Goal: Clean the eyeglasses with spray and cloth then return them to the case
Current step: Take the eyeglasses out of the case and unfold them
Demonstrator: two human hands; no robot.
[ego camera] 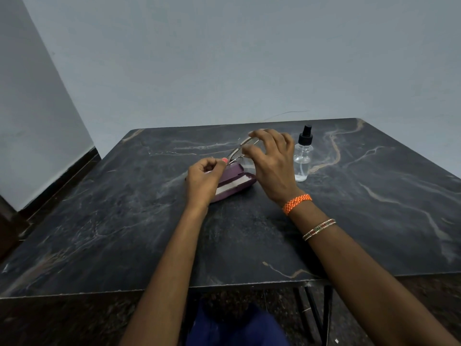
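We are holding the glasses above the open case on the table: left hand pinching one end, right hand gripping the frame. Spray bottle is standing just right of the right hand.

Bare forearms; the right wrist wears an orange braided band and thin beaded bangles; dark blue trousers.

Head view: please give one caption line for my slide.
Both hands, left and right, hold eyeglasses above an open purple case; spray bottle stands beside.
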